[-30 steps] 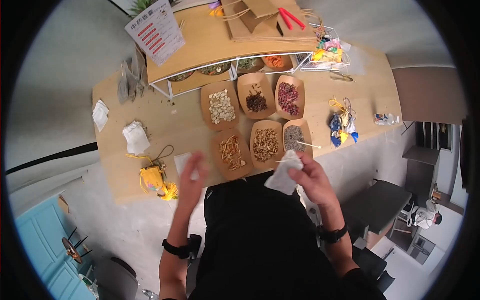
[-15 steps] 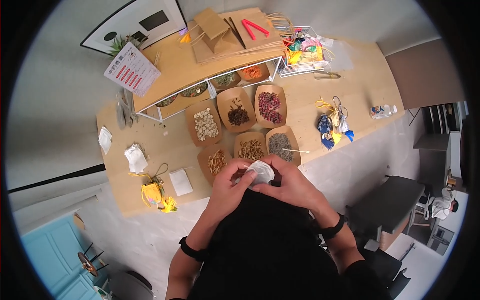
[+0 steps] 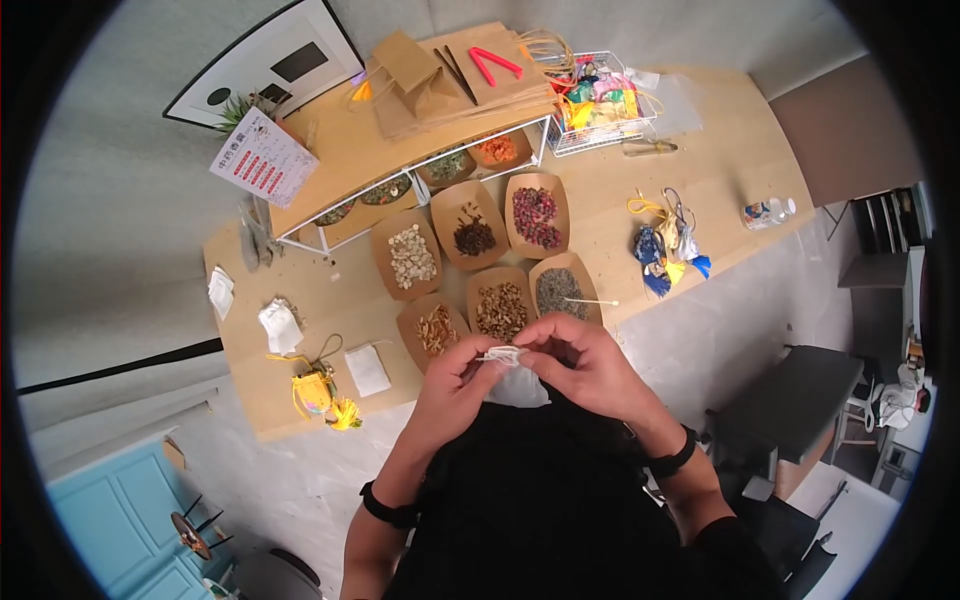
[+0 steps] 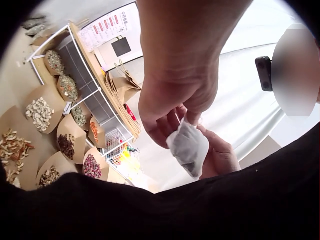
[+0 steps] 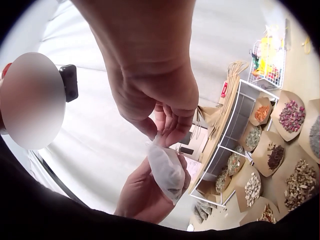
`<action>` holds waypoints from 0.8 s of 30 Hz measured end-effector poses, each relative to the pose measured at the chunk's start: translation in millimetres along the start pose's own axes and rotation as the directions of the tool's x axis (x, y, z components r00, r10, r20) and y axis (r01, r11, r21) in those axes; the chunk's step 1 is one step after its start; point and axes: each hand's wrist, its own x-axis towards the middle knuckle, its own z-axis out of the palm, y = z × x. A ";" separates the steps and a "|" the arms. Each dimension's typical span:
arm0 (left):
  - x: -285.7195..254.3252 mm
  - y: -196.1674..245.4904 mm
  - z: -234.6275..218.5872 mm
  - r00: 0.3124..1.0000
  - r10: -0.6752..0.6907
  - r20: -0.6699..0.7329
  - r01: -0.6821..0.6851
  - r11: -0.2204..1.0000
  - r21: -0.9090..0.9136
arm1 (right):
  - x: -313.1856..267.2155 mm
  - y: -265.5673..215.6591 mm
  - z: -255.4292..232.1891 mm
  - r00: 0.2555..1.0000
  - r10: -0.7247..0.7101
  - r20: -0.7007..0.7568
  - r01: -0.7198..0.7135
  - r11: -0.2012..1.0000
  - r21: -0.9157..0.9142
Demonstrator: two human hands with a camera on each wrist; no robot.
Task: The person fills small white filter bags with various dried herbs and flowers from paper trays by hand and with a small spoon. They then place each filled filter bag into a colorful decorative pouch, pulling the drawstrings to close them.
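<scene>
Both hands hold a small white drawstring pouch [image 3: 518,390] in front of the black-clothed torso. My left hand [image 3: 455,388] pinches its gathered top from one side, thumb against the fingers. From the other side my right hand [image 3: 590,368] grips the same top edge. The pouch [image 4: 189,150] hangs below the fingertips in the left wrist view, with something dark showing through its lower part. In the right wrist view the pouch [image 5: 167,172] looks rounded and filled, with the left hand [image 5: 145,192] behind it.
Paper trays of dried herbs [image 3: 500,310] and rosebuds [image 3: 537,217] stand just beyond the hands. Left are a flat white pouch [image 3: 367,370] and a yellow tasselled sachet [image 3: 315,392]. Blue tasselled sachets [image 3: 655,255], a bottle [image 3: 767,213] and a wire basket [image 3: 600,115] are right.
The left hand has come from beside the trays to join the right at the pouch. Both now pinch its top, and the pouch hangs lower, body downward.
</scene>
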 end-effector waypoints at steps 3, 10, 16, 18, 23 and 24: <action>-2.1 -3.0 -4.5 0.999 0.028 -0.027 -0.026 0.999 0.042 | -4.9 -1.5 -1.6 1.000 -0.005 -0.009 0.005 1.000 -0.007; -11.5 4.0 -8.0 0.999 0.036 0.018 -0.037 0.998 0.052 | -15.0 -20.5 -3.2 0.926 -0.367 0.086 0.361 0.800 -0.480; -14.5 8.4 -6.5 0.995 0.097 0.030 -0.099 0.988 0.116 | -20.1 -32.5 6.2 0.904 -0.387 0.183 0.414 0.684 -0.600; -16.3 8.5 -6.7 0.993 0.112 0.025 -0.114 0.984 0.137 | -20.9 -32.6 8.8 0.901 -0.390 0.187 0.418 0.674 -0.609; -19.1 10.2 -9.2 0.993 0.108 0.035 -0.113 0.977 0.179 | -20.6 -28.6 10.6 0.898 -0.388 0.205 0.419 0.619 -0.664; -19.0 9.6 -9.6 0.990 0.137 0.040 -0.143 0.965 0.220 | -21.1 -28.6 9.9 0.894 -0.387 0.225 0.431 0.611 -0.664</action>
